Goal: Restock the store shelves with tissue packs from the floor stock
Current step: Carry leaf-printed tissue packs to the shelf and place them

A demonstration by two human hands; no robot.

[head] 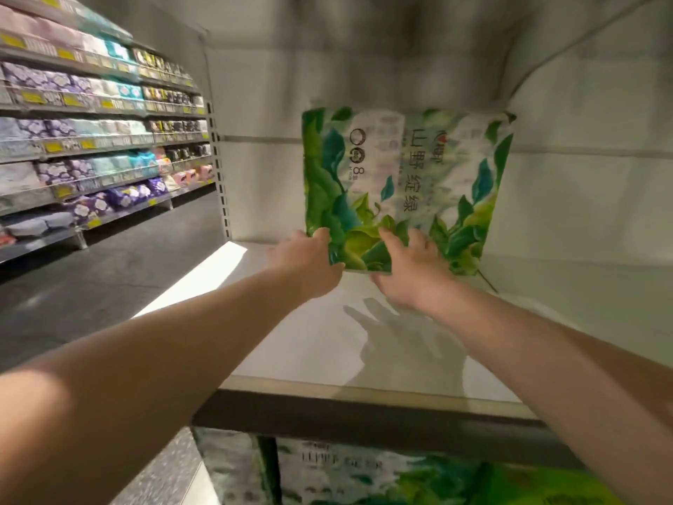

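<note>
A green-and-white tissue pack (404, 184) with a leaf print stands upright deep on a white shelf board (320, 344). My left hand (309, 260) grips its lower left corner, thumb curled over the front face. My right hand (411, 271) holds the bottom edge near the middle, fingers bent up against the front. Both forearms reach in from the near edge of the shelf. The pack's right side sits close to the white side wall.
More green tissue packs (400, 475) fill the level below, under the dark shelf lip (364, 417). To the left, a dark aisle floor (109, 271) runs past long shelves (91, 140) stocked with purple, teal and pink packs. A perforated upright (220, 169) bounds the bay.
</note>
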